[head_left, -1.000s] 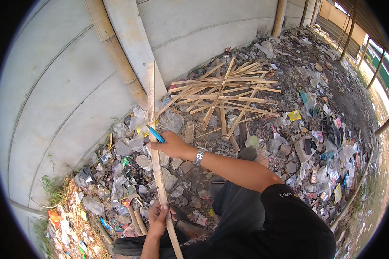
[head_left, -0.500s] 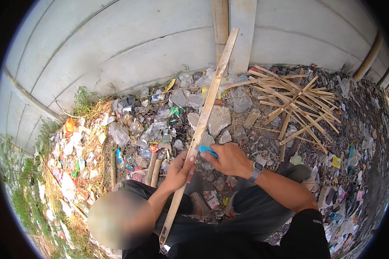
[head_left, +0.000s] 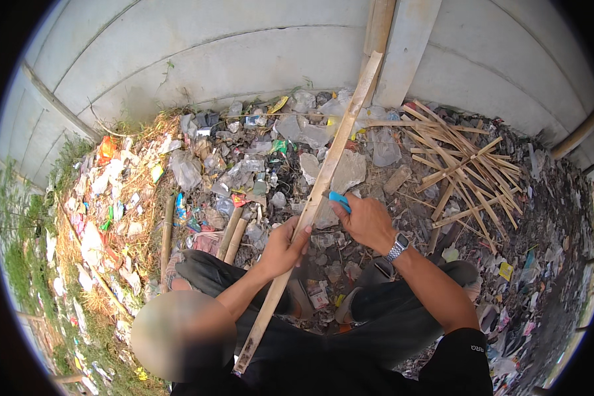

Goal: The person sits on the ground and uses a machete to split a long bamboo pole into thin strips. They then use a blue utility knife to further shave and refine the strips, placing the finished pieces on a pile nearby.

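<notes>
A long split bamboo strip (head_left: 337, 150) slants from near my lap up toward the wall, its hollow inner face showing. My left hand (head_left: 284, 247) is closed around the strip below its middle, with the thumb lying over it. In my right hand (head_left: 368, 223) is a blue-handled cutter (head_left: 340, 200). Its tip meets the strip's right edge, a little above my left hand. The blade itself hardly shows. A metal-banded watch (head_left: 398, 246) is on my right wrist.
Thin bamboo strips (head_left: 465, 162) lie in a crossed pile at the right. Round bamboo pieces (head_left: 231, 234) rest beside my left knee. Plastic litter and broken stone (head_left: 348, 171) cover the ground. A pale panel wall (head_left: 244, 63) with a bamboo post (head_left: 380, 26) stands behind.
The cutter and my right hand have moved up along the strip, away from my left hand. My left hand keeps its hold. The view has shifted, moving the wall post to the right.
</notes>
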